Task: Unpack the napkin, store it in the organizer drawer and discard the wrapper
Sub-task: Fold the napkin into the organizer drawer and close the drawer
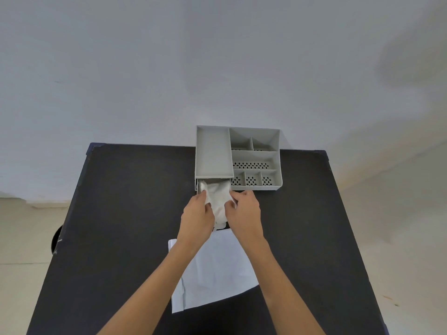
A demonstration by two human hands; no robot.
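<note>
A grey organizer (254, 158) stands at the far edge of the black table (121, 213), its drawer (199, 187) pulled out at the front left. A white napkin (219, 199) lies bunched in the drawer and spills over its front. My left hand (197, 218) grips the napkin's left side, and my right hand (244, 211) pinches its right side. The flat white wrapper (217, 267) rests on the table under my forearms, nearer to me.
The organizer has several open compartments with perforated floors on its right half. A white wall rises behind the table. A dark round object (56, 240) sits by the table's left edge. Pale floor shows on both sides.
</note>
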